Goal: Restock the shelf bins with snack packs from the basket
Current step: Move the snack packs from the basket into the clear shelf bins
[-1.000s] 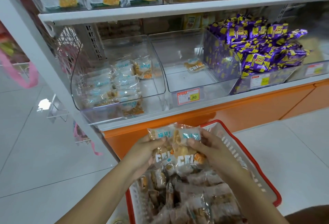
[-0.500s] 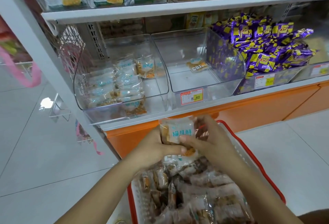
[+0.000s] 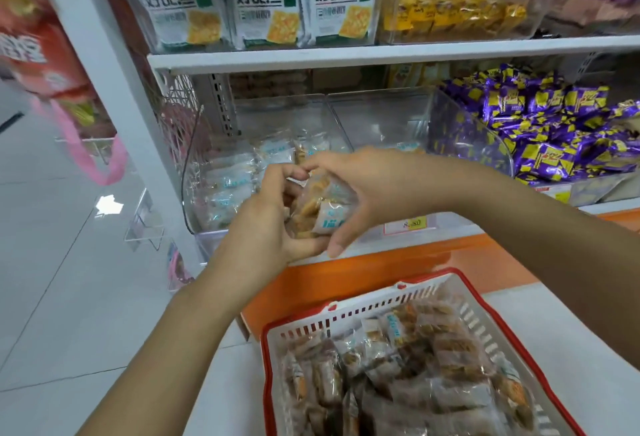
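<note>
Left hand (image 3: 273, 228) and right hand (image 3: 363, 190) grip packs (image 3: 318, 207) between them, fingers curled round the clump, in front of a clear bin (image 3: 194, 172) on the white shelf (image 3: 381, 51). The basket (image 3: 381, 300) of more packs sits below on a pale surface, beside the orange base (image 3: 398, 262) and glossy tiled floor (image 3: 69, 262)

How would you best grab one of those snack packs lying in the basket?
From above, since the basket is open only at the top. Pinch a top pack across its narrow width; they lie loosely piled, so it should lift free.
</note>
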{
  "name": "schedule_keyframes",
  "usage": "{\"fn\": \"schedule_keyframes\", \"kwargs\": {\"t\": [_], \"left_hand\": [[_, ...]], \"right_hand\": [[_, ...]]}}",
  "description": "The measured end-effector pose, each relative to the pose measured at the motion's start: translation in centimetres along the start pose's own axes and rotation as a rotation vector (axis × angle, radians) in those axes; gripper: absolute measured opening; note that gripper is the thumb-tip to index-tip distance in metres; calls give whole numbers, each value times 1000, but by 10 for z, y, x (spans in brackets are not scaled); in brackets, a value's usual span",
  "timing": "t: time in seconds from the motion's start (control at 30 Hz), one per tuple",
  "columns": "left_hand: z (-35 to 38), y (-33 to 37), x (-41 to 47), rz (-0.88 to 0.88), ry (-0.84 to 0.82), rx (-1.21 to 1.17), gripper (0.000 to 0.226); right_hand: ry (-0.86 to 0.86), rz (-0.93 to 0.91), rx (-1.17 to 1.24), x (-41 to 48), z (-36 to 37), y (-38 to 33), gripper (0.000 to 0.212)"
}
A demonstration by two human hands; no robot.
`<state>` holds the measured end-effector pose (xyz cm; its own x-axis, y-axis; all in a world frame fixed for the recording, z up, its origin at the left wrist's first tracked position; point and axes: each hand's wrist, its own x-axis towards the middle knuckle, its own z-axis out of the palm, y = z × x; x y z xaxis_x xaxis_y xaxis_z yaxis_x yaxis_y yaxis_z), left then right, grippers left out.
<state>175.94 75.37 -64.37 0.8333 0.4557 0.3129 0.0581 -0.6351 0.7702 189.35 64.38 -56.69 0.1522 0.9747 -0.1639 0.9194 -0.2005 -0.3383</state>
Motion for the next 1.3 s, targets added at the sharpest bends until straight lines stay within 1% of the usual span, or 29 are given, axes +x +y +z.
{"fn": "schedule_keyframes", "kwargs": {"t": [0.07, 0.13, 0.17, 0.2, 0.27, 0.3, 0.33, 0.37, 0.4, 0.43, 0.5, 0.6, 0.67, 0.77, 0.83, 0.93, 0.97, 1.0, 1.07, 1.13, 1.2, 1.3], "left_hand": [[-2, -5, 6, -12, 33, 29, 75], [-4, -15, 12, -78, 62, 40, 76], [-6, -23, 15, -123, 59, 80, 79], [-6, -33, 18, -146, 46, 163, 86], [-6, -48, 20, -167, -54, 336, 93], [-5, -53, 20, -176, -122, 392, 92], [-3, -58, 19, -177, -190, 435, 89], [-1, -59, 19, -166, -236, 475, 86], [1, -62, 19, -151, -253, 510, 84], [2, -63, 20, -131, -250, 538, 83], [2, -65, 21, -109, -222, 551, 80], [2, -70, 21, -83, -182, 551, 75], [3, -72, 20, -55, -166, 565, 73], [4, -75, 21, -38, -152, 559, 72], [5, -77, 22, -37, -153, 563, 71], [5, -77, 21, -40, -161, 571, 71], [5, -77, 20, -42, -163, 571, 71], [5, -76, 20, -43, -164, 571, 71], [5, -75, 20, -46, -169, 570, 71], [5, -75, 21, -52, -176, 564, 72], [5, -75, 20, -63, -184, 560, 72], [5, -76, 20, -72, -183, 555, 73]], "right_hand": [[-22, -7, -78, 22, -3, -1, 64], [-31, 18, -84, 41, -11, 5, 49], [-3, 53, -71, 49, -16, 10, 47], [38, 111, -63, 57, -20, 14, 49], [101, 274, -121, 75, -26, 22, 61], [105, 354, -170, 85, -27, 24, 60], [83, 407, -202, 96, -27, 25, 50], [33, 446, -204, 110, -26, 27, 35], [-25, 475, -186, 123, -25, 30, 26], [-97, 499, -171, 138, -24, 32, 24], [-217, 540, -192, 162, -23, 36, 27], [-271, 609, -214, 185, -25, 40, 49], [-334, 619, -257, 195, -26, 45, 56], [-385, 598, -361, 201, -24, 44, 57], [-367, 568, -417, 204, -20, 45, 59], [-319, 545, -428, 204, -13, 50, 69], [-304, 525, -444, 203, -11, 52, 68], [-277, 494, -473, 200, -8, 52, 63], [-205, 429, -557, 194, 2, 53, 46], [-163, 420, -626, 186, 18, 57, 34], [-141, 437, -670, 182, 36, 59, 30], [-95, 473, -652, 189, 52, 65, 29]]}}
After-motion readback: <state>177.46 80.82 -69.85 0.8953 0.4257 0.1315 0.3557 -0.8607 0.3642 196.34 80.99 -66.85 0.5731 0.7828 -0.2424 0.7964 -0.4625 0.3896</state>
